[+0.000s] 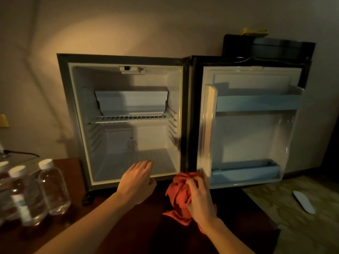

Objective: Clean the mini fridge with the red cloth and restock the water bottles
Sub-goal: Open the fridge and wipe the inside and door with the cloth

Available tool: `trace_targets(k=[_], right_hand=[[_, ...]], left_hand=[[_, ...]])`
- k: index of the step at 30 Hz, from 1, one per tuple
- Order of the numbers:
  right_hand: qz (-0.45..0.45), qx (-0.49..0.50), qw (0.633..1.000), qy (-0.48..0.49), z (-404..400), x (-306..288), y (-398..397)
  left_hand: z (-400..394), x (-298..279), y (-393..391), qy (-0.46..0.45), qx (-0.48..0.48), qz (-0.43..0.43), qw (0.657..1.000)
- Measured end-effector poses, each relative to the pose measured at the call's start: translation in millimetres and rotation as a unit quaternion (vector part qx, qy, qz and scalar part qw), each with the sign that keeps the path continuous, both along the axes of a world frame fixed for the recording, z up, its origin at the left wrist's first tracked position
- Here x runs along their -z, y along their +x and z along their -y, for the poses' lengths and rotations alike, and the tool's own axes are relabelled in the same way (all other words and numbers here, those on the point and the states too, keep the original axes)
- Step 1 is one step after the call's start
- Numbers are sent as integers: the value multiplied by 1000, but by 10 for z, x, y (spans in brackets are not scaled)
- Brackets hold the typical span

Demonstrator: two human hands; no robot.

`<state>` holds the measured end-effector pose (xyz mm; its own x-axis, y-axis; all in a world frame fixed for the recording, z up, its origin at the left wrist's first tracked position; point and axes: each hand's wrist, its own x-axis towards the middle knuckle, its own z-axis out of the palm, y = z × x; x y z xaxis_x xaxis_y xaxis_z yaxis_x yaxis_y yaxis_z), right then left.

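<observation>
Red cloth [180, 194] soft, light, bunches easily; right hand [199, 198] grip clenched around wad. Left hand [136, 180] released, on mini fridge [121, 182] sill. Water bottles [53, 187] likely slippery; take mid-body.

No text, brand or number can be read anywhere. One water bottle [22, 204] wears a pale label that perhaps bears print, but it is too blurred to read.
</observation>
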<state>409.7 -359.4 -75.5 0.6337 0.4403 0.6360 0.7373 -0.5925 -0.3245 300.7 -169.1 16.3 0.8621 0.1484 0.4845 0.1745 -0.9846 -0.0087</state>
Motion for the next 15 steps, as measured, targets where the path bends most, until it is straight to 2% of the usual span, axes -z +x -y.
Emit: trace_targets(k=[3, 7, 12, 15], right_hand=[[-54, -2, 998, 17, 23, 106, 0], [-59, -58, 996, 35, 183, -29, -16], [28, -113, 983, 141, 676, -378, -85], [110, -92, 972, 186, 1054, -769, -26]], left_hand=[[5, -41, -12, -6, 4, -4, 1000], [169, -222, 72, 13, 22, 27, 999], [610, -752, 296, 32, 106, 115, 987], [880, -1079, 455, 41, 137, 169, 975]])
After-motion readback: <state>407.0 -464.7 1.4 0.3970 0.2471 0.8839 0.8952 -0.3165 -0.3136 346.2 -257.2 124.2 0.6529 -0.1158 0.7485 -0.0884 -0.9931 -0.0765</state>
